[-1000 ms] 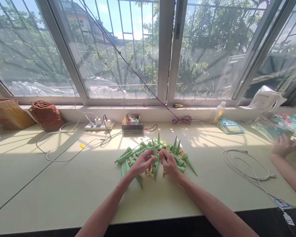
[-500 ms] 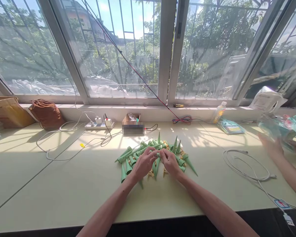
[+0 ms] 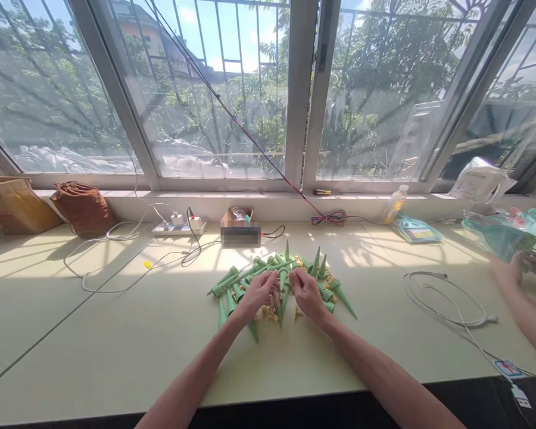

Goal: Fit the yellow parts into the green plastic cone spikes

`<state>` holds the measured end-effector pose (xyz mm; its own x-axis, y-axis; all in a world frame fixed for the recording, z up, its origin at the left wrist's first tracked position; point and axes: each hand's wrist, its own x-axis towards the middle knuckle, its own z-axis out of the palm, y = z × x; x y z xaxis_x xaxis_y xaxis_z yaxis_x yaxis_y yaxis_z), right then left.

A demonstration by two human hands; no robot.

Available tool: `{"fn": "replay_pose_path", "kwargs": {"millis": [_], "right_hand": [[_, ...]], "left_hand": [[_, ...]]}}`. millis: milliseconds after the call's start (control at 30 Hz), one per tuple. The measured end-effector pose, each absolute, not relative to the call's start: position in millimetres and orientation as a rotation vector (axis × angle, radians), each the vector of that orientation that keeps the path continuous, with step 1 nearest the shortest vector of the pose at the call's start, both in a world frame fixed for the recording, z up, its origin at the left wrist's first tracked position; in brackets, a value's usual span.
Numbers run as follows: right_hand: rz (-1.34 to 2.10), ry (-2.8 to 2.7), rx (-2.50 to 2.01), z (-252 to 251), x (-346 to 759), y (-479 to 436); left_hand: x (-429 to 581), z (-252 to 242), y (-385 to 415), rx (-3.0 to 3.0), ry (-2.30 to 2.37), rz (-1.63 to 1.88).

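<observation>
- I have the left hand (image 3: 259, 291) pinching a green cone (image 3: 283, 280) over a pile of cones (image 3: 245, 278), set back from the front edge of the table (image 3: 286, 366).
- The right hand (image 3: 307, 292) bunches its fingertips close beside it; I can't tell whether they hold anything.
- I'd keep the pinch light and the cone steady.
- It looks plain light green, tapering downward.

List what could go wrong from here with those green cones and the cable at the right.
The green cone at the left hand's fingertips could slip into the heap of cones. That wrist, close to other cones, might nudge them. The white plug hangs past the table's front edge, so its cable could get snagged.
</observation>
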<state>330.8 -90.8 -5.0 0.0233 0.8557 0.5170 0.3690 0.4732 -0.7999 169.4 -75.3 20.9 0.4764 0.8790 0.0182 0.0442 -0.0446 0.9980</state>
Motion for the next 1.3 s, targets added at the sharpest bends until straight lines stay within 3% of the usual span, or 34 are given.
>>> {"fn": "replay_pose_path", "kwargs": {"millis": [1300], "right_hand": [[0.728,-1.541,-1.052,-3.1,330.1,-89.3]], "left_hand": [[169.6,19.2,-75.8,1.648,0.723,0.942]]}}
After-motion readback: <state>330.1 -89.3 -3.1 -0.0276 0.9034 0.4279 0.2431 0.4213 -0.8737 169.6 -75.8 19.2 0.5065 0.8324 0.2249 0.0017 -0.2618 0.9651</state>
